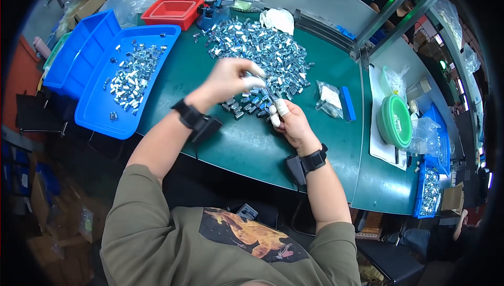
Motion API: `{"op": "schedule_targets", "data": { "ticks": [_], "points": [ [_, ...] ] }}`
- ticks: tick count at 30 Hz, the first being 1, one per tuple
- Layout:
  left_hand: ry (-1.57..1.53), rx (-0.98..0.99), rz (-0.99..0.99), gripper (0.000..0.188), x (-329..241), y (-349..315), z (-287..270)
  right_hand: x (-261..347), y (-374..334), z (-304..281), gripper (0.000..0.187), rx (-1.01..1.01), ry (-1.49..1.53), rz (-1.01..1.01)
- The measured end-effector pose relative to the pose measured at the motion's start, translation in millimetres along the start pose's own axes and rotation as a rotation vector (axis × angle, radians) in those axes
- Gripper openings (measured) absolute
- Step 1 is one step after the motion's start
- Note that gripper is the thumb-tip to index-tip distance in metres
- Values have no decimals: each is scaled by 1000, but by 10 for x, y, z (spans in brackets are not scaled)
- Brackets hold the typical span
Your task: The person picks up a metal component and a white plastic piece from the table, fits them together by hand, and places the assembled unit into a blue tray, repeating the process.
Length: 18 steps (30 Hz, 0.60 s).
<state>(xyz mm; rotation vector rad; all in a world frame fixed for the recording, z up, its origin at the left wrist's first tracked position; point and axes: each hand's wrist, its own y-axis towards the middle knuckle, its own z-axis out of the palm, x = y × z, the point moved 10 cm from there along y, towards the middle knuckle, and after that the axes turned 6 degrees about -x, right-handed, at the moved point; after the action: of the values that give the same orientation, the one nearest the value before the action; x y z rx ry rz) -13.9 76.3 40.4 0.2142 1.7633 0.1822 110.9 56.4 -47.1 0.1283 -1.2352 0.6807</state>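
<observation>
A large heap of small shiny metal parts (262,50) lies on the green table, spreading toward me under both hands. My left hand (228,80), a little blurred, reaches over the heap's near left side. Its thumb and index finger, in white finger cots, are bent toward each other; whatever they pinch is hidden. My right hand (294,123), also in finger cots, is closed at the heap's near edge. From its fingertips a thin dark metal rod-like piece (270,93) points up toward my left fingers. Its exact kind cannot be made out.
At left, a blue tray (92,110) holds more metal parts, beside a blue bin (79,57). Red trays (170,13) and a micrometer-like tool (231,0) stand behind. Right are a plastic bag (329,99), blue bar (347,103) and green bowls (395,123).
</observation>
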Motion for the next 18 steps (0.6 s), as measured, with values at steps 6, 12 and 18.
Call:
{"op": "schedule_targets", "data": {
  "ticks": [6, 12, 18],
  "points": [
    [585, -531, -180, 20, -50, -425, -1964, 27, -18, 70, 24, 18, -39, -8],
    [1011, -545, -125, 25, -82, -693, -2309, 44, 9, 63, 24, -17, -99, 4],
    [622, -328, -73, 38, 336, 142, -1538, 76, -8, -4, 23, -33, -102, -37]
  ]
}}
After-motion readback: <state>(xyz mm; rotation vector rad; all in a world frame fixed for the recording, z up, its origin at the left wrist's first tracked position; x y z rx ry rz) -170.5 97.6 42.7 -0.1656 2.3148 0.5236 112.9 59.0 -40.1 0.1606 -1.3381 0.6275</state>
